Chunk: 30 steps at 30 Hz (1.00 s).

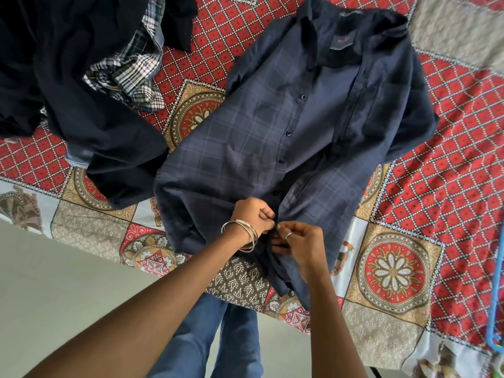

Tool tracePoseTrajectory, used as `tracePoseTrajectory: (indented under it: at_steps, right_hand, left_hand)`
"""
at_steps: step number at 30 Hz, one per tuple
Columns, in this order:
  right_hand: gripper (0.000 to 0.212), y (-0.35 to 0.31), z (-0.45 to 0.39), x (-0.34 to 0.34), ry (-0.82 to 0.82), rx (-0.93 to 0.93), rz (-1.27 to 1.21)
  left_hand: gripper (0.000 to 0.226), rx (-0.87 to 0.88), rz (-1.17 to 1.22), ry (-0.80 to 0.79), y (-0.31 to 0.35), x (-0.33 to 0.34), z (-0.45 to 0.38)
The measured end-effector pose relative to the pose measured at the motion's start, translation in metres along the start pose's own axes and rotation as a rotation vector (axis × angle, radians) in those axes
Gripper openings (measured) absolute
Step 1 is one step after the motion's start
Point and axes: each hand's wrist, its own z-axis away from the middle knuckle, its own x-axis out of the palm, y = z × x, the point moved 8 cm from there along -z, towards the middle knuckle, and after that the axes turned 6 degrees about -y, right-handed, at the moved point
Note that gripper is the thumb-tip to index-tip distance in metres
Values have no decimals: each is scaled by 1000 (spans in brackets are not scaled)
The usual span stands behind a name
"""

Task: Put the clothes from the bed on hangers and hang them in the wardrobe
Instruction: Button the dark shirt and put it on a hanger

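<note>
Two hands, left [252,214] and right [301,245], pinch the hem of one navy shirt [272,132] on the bed [409,268]; one blue hanger [497,296] lies at the edge.

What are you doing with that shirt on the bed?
A person is working on a dark blue checked shirt spread flat on the patterned bed cover. The left hand and right hand both pinch the front edges near the hem, at the button line. The shirt lies open higher up. A pile of other clothes waits beside it, and a blue hanger lies at the bed's right edge. Nothing is on a hanger yet.
</note>
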Motion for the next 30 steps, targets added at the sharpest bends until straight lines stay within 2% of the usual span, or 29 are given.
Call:
tracePoseTrajectory:
  at_steps: [5,10,15,17,20,22,30]
  right_hand:
    - [11,-1,-2,-2,38,-52,164]
    - [12,7,5,3,20,-82,69]
    - [7,-2,25,-24,419,-187,256]
    - [7,-12,33,-18,468,-274,313]
    - [14,-26,37,2,484,-462,557]
    - [17,-30,37,10,490,-517,657]
    - [20,-28,27,10,401,-483,689]
  left_hand:
    - [21,9,29,-39,-2,0,2]
    - [19,5,65,-10,-1,-1,3]
    - [13,-25,66,78,-8,-6,5]
    - [15,-14,37,105,-8,-6,7]
    - [20,27,-17,133,-2,-2,9]
    - [21,50,-29,145,2,0,10]
    - [18,88,41,105,1,-3,10]
